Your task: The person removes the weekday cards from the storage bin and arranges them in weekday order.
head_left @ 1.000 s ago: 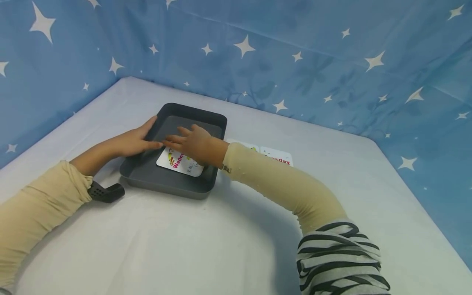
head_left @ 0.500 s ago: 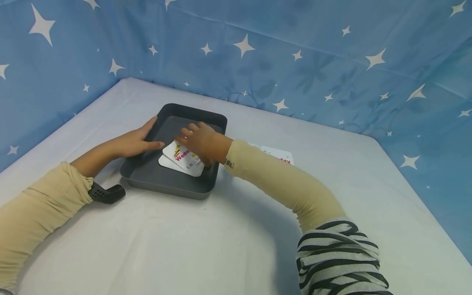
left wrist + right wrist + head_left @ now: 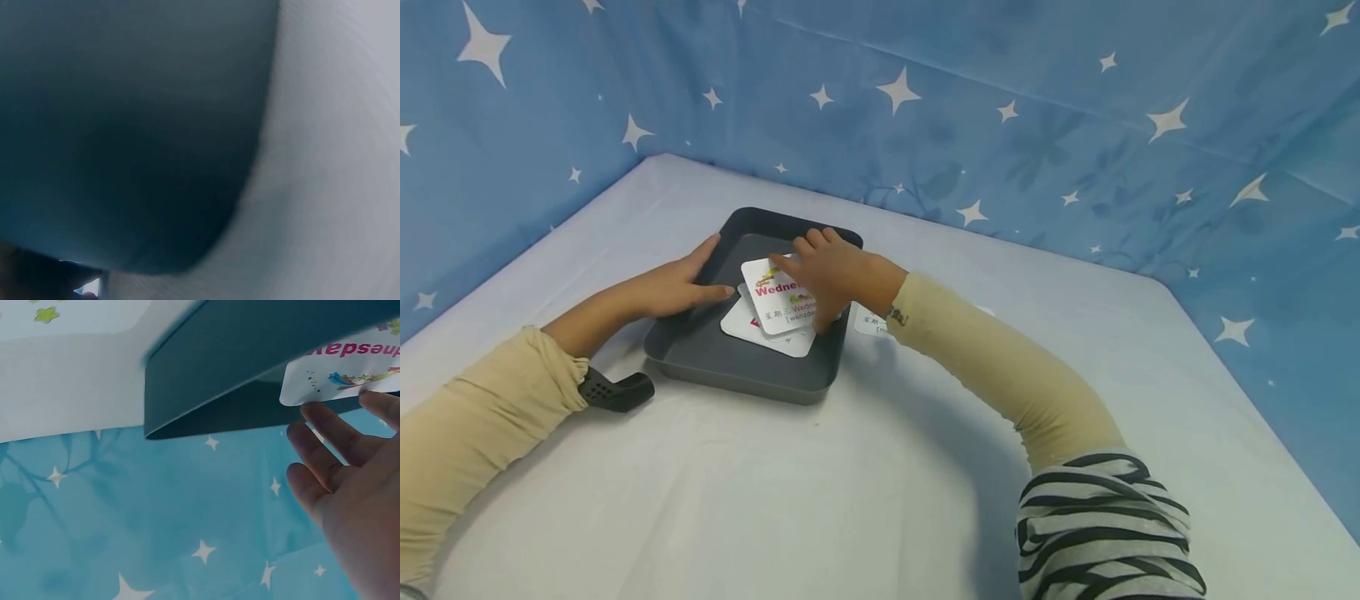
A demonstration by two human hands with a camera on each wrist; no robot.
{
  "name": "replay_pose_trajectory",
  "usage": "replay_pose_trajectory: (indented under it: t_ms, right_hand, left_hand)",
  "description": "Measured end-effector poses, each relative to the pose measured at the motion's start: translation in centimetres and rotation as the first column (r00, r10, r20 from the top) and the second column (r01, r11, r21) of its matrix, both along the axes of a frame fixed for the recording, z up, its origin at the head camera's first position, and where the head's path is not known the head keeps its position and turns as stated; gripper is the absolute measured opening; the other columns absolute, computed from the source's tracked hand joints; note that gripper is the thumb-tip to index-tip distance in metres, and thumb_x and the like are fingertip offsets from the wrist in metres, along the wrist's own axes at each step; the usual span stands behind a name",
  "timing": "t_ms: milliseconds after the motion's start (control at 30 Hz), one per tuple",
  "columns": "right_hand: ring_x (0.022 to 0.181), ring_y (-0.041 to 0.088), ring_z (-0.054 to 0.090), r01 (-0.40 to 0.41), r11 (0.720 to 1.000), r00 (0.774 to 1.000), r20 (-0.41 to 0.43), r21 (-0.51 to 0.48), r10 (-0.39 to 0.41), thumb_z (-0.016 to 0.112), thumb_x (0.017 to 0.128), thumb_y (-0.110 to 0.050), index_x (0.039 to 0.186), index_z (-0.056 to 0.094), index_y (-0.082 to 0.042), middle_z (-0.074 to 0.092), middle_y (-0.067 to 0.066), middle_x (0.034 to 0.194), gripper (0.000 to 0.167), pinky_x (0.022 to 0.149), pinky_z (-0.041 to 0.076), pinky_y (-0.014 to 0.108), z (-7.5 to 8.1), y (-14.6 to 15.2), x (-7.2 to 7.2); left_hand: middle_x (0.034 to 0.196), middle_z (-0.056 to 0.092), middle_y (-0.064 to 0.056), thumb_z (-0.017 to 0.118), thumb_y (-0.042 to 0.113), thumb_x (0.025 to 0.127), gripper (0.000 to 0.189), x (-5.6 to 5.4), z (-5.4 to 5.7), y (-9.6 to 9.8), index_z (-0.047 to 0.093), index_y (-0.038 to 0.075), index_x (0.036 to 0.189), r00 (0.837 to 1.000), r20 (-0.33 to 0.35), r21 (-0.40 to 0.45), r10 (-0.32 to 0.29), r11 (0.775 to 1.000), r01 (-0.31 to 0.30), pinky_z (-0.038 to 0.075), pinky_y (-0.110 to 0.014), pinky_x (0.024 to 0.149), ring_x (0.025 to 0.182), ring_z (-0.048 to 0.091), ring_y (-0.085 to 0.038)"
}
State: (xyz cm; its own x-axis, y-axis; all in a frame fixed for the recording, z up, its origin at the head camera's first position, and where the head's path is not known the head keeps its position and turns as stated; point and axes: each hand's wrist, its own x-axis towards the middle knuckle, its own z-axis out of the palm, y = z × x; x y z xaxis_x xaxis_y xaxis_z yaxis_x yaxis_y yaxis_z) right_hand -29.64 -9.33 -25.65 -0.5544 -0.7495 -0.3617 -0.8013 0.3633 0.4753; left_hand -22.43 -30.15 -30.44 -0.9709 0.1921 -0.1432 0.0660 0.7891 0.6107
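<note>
A dark grey rectangular tray stands on the white-covered table. My left hand holds its left wall, with the thumb over the rim; some of its fingers are hidden. Above the tray, my right hand pinches a white card printed "Wednesday" in pink. In the right wrist view, fingertips touch the edge of that card, while the thumb is out of sight. Beneath it, more white card shows on the tray floor, partly covered. The left wrist view is mostly filled by the tray's outer wall.
Right of the tray, a white card lies on the table, partly behind my right wrist. Another card's corner peeks out beyond the sleeve. A black wrist mount juts from the left sleeve. Blue star-patterned cloth hangs behind the table.
The right hand went from spread fingers over the Wednesday card to pinching it, then lifted it up and slightly right, baring card underneath. The left hand has stayed at the tray's wall.
</note>
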Motion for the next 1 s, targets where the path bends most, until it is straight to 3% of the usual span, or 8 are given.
replay_pose_trajectory:
  t_ms: [333,800,1000]
  right_hand:
    - [0.116,0.023,0.031,0.014,0.995,1.0,-0.002,-0.094,-0.014,0.065,0.067,-0.062,0.142,0.03,-0.023,0.039,0.007,0.131,0.092,0.101,0.026,0.039,2.5,1.6,-0.4]
    - [0.11,0.021,0.034,0.158,0.98,0.987,0.059,-0.121,-0.152,0.065,0.071,-0.056,0.124,0.051,-0.025,0.044,0.006,0.122,0.063,0.098,0.028,0.04,2.9,4.9,-1.3]
    - [0.105,0.02,0.035,0.182,0.971,0.979,0.122,-0.156,-0.164,0.062,0.074,-0.054,0.123,0.053,-0.027,0.044,0.005,0.119,0.056,0.094,0.03,0.038,2.6,7.2,-1.5]
  left_hand:
    - [0.149,-0.01,-0.028,0.047,0.039,0.092,0.09,-0.1,0.0,0.0,-0.018,0.004,0.143,1.0,0.001,0.0,-0.004,1.0,0.004,0.009,-0.062,0.106,0.134,0.003,-0.05]
    - [0.148,-0.01,-0.029,0.047,0.041,0.092,0.092,0.0,-0.3,-0.1,-0.019,0.005,0.143,1.0,-0.002,0.002,-0.013,1.0,0.013,0.01,-0.063,0.105,0.134,0.003,-0.05]
    - [0.149,-0.011,-0.027,0.048,0.041,0.092,0.092,0.0,-0.4,-0.3,-0.019,0.006,0.143,1.0,-0.002,0.013,-0.012,1.0,0.012,0.01,-0.062,0.106,0.135,0.003,-0.049]
